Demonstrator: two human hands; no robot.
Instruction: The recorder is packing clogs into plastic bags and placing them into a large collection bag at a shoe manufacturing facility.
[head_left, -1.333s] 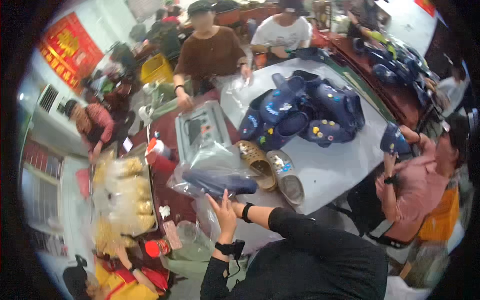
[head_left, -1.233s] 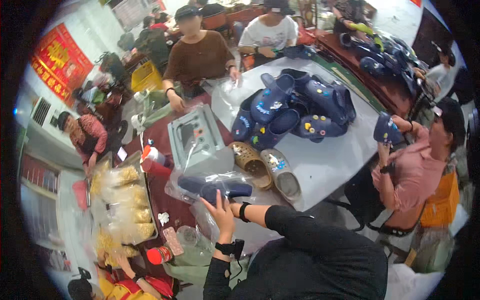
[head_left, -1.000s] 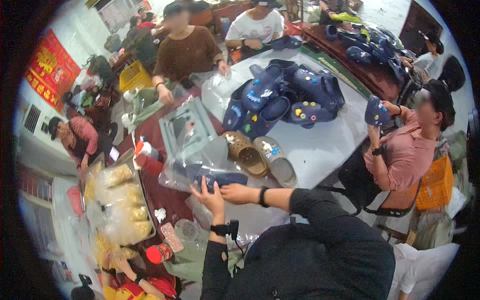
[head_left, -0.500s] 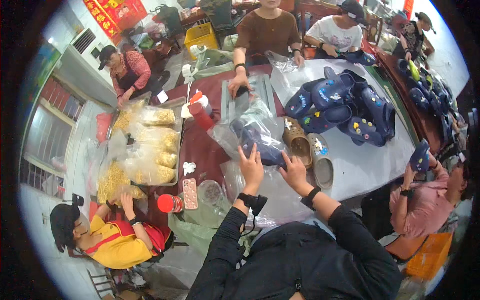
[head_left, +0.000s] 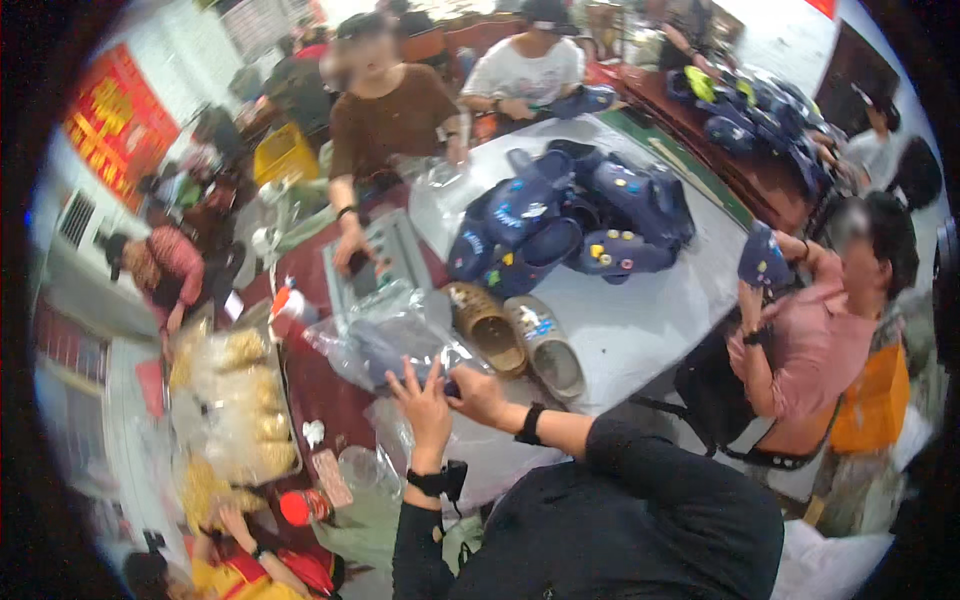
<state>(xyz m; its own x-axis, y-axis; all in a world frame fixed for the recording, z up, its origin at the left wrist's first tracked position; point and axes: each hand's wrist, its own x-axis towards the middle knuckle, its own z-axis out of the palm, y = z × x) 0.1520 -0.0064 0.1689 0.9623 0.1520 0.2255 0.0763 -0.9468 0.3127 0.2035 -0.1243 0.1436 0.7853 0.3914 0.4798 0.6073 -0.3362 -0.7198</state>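
Note:
A clear plastic bag [head_left: 395,318] lies in front of me with a dark navy clog [head_left: 384,366] inside it, blurred by the film. My left hand [head_left: 424,412] rests on the bag's near side, fingers stretched and spread. Close beside it, my right hand [head_left: 480,396] has its fingers curled round the near right end of the bagged clog. To the right of the bag stand a tan clog [head_left: 488,328] and a grey-beige clog [head_left: 547,345] with blue charms. Beyond them is a heap of navy clogs [head_left: 535,210] with colourful charms.
A grey heat sealer [head_left: 362,262] sits past the bag, under a co-worker's hand [head_left: 350,248]. To the left are bags of gold pieces [head_left: 245,395] on a tray, a red-lidded jar [head_left: 305,507] and a patterned phone [head_left: 331,476]. Another person holds a navy clog [head_left: 763,258] at right.
The view has swung to the right and tilted. My right hand has come in toward the left one, its fingers going from spread to curled. The left hand stays spread on the bag.

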